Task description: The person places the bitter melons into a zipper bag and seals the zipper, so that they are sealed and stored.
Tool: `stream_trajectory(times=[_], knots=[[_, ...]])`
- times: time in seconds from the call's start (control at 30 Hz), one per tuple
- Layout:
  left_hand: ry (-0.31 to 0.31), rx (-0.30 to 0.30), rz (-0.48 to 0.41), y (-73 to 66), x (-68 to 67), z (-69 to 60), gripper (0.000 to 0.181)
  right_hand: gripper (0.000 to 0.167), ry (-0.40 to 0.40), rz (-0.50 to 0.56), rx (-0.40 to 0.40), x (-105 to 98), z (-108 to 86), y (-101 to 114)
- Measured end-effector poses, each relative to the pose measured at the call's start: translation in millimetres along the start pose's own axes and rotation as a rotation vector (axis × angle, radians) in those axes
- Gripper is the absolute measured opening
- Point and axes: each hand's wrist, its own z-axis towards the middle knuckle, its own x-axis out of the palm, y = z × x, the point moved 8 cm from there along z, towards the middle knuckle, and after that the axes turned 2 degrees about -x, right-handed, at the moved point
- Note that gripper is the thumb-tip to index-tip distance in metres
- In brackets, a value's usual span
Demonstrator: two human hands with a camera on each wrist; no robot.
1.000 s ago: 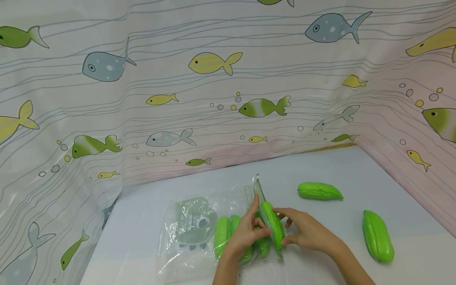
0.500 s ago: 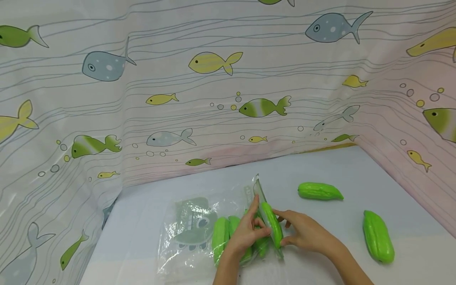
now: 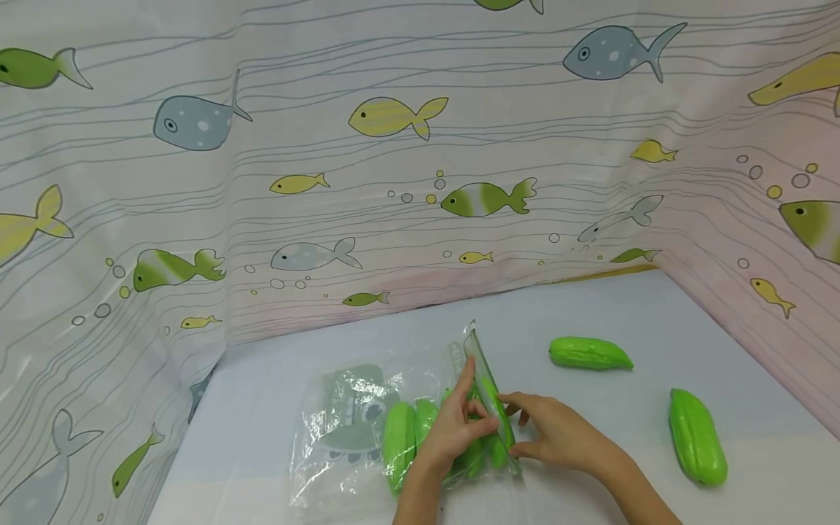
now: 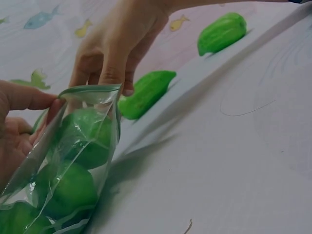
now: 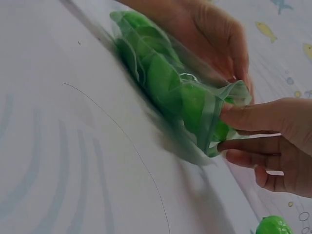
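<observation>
Clear plastic bag [image 3: 311, 459] of long green gourds [image 3: 397, 441] is pinched by left hand [image 3: 451, 430]; lettering [image 3: 456, 356] unreadable. Right hand [image 3: 561, 430] at mouth, grip unclear.

Left hand [image 3: 453, 426] and right hand [image 3: 558, 430]: both bare, slim fingers, narrow wrists. Left forearm [image 3: 421, 492] and right forearm [image 3: 633, 485] uncovered as far as head view shows. Dark blue scrap [image 4: 298, 1] by right forearm in left wrist view, too cropped to tell whether sleeve or band.
</observation>
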Motion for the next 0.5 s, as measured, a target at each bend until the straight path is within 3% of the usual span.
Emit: stream_trajectory(times=[0.5], knots=[[0.022,0.025,0.0,-3.6,2.3,-0.3,0.099,0.055,-0.014,-0.025,-0.027,3.1,1.3,-0.1]])
